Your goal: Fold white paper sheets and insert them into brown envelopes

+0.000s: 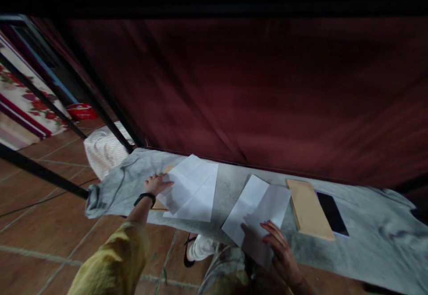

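Note:
White creased paper sheets (200, 188) lie overlapping on the left part of the cloth-covered bench. My left hand (155, 184), with a dark band at its wrist, rests at their left edge with its fingers stretched out and holds nothing. Under these sheets a tan board or folder (159, 205) shows in part. On the right lies another folded white sheet (250, 203), its lower part near the bench's front edge. My right hand (279, 248) is at that sheet's lower right edge, fingers apart and slightly bent; its thumb is hidden.
A tan rectangular board (309, 208) and a dark phone-like slab (332, 213) lie side by side at the right. Grey cloth (371, 228) covers the narrow bench. Behind it rises a dark red panel (267, 99); black bars (43, 170) stand at the left.

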A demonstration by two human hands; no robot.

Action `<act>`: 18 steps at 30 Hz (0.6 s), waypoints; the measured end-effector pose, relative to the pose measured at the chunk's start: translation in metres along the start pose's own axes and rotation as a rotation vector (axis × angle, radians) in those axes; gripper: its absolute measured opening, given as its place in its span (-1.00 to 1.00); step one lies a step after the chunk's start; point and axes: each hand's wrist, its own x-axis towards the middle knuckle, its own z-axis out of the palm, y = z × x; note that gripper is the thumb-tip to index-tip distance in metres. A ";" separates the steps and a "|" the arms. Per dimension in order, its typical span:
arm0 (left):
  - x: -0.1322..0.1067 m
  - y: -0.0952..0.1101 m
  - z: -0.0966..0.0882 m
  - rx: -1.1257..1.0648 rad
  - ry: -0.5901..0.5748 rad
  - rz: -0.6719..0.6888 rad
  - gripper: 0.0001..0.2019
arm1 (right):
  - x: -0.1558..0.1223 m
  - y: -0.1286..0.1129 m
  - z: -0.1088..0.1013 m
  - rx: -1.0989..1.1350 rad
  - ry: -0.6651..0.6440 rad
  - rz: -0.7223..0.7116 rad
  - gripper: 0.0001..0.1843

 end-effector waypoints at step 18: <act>-0.027 0.000 0.005 -0.006 -0.026 -0.073 -0.08 | -0.022 -0.007 0.005 -0.059 -0.067 0.152 -0.43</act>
